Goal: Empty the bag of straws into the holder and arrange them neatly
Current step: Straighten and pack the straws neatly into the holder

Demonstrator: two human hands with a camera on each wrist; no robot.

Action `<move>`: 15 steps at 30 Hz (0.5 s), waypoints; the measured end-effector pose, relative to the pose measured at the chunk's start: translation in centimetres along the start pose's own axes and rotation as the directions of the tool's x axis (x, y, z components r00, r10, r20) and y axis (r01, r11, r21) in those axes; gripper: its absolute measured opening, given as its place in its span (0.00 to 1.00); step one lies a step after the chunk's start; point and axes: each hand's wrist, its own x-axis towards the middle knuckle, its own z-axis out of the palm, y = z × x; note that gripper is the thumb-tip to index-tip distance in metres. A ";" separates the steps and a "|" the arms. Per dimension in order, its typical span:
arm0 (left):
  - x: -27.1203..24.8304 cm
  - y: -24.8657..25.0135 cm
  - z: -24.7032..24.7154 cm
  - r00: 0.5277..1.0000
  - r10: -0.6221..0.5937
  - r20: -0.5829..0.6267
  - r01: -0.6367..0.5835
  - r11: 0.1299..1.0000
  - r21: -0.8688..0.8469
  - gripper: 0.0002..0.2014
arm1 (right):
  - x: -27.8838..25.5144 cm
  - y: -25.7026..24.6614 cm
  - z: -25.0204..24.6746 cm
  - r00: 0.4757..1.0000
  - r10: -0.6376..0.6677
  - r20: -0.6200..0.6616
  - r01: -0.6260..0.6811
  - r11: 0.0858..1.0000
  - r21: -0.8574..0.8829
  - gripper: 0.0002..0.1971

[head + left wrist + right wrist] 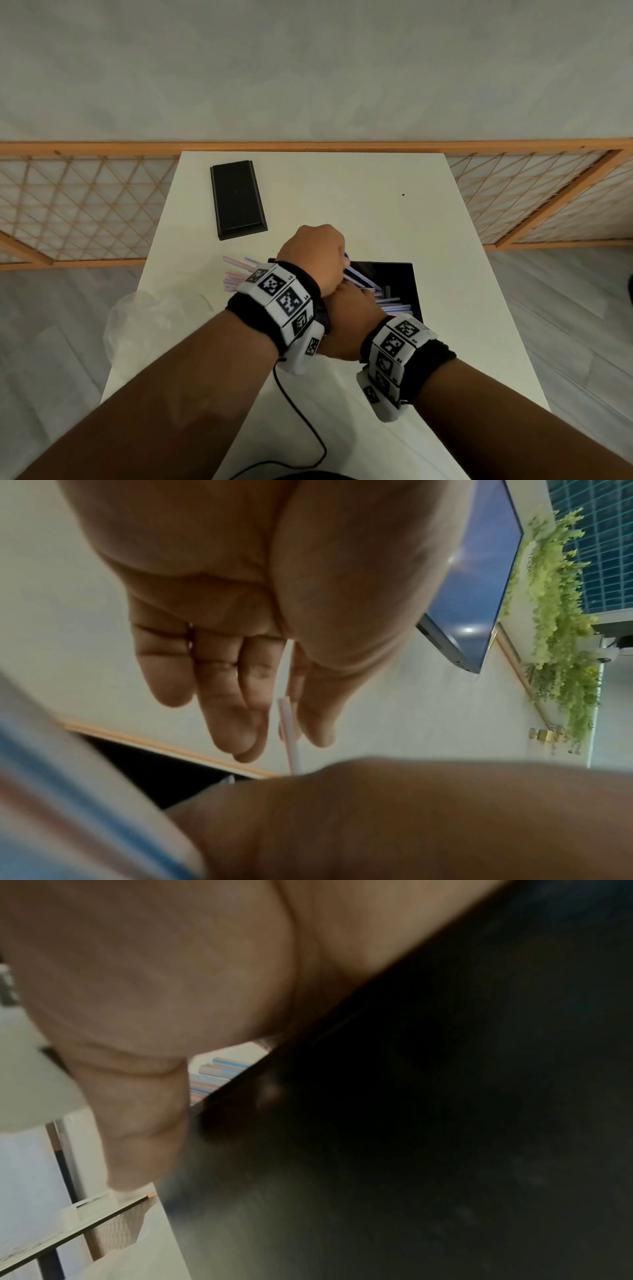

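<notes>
Head view. Both forearms reach in from the bottom edge, each with a black band carrying white marker tiles. Left hand (310,255) crosses above the right, knuckles up, fingers curled down over the near-left part of the black holder (402,274); a striped straw (361,277) slants out from under its fingers. Right hand (349,315) sits lower, mostly covered by the left wrist; fingers hidden. More straws (397,306) lie inside the holder, and a loose bunch (233,277) lies on the white table (342,192) just left of it. Clear plastic bag (137,318) at the table's near-left edge, crumpled. Black lid (237,198) flat, well apart toward the far left.

Left wrist view. Palm fills the top; fingers (219,685) extend loosely, close together. One pale straw (289,731) is pinched between thumb and forefinger, pointing away. Right hand's back, blurred, blocks the bottom. Blurred pale and blue shape at lower left, possibly straws, hard to tell.

Right wrist view. Very close and soft. Palm heel and thumb (143,1123) at upper left; dark holder wall (411,1123) fills the right. Hand appears pressed against it, but the fingers are cut off, so its grip cannot be judged. Striped straw ends (219,1073) show in the gap.
</notes>
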 end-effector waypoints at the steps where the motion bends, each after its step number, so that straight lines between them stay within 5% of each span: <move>1: 0.2 -0.1 0.1 1.000 -0.002 -0.003 0.002 1.000 0.001 0.05 | 0.1 0.1 0.0 1.000 -0.003 0.001 0.003 1.000 0.006 0.48; 10: -3.1 -2.7 -3.1 0.985 0.027 -0.173 -0.036 0.998 -0.050 0.08 | -1.4 0.5 -0.2 0.982 -0.078 -0.173 0.108 0.979 0.174 0.42; 13: -5.0 -4.0 -4.3 0.998 0.018 -0.063 -0.025 0.994 -0.104 0.06 | -2.9 0.8 -0.6 0.868 -0.074 -0.491 0.165 0.976 0.144 0.29; 15: -5.8 -4.2 -4.2 0.999 0.044 -0.012 -0.045 0.992 -0.116 0.08 | -3.3 1.1 -0.8 0.807 -0.081 -0.585 0.168 0.981 0.097 0.27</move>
